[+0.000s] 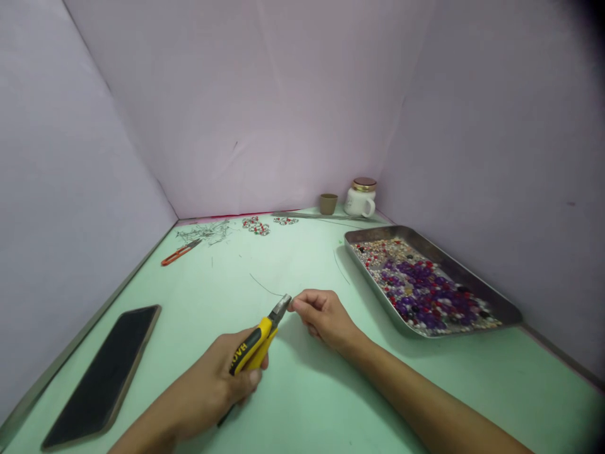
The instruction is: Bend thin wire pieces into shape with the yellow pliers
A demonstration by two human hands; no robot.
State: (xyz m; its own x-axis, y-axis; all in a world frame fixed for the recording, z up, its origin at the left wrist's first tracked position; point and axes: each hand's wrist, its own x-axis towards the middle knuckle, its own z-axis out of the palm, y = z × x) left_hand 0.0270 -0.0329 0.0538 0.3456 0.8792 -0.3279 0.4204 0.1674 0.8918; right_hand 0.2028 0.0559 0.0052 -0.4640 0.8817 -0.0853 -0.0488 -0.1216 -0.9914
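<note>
Yellow and black pliers are gripped in my left hand, their metal jaws pointing up and to the right. The jaws meet a thin dark wire, which extends up and left from them above the green table. Beside the jaw tips, my right hand is closed in a pinch of thumb and forefinger. What lies between those fingertips is too small to make out.
A metal tray of purple, red and white beads stands at the right. A phone lies at the left. Orange snips, wire pieces and beaded shapes lie at the back left, a brown cup and lidded mug at the back right.
</note>
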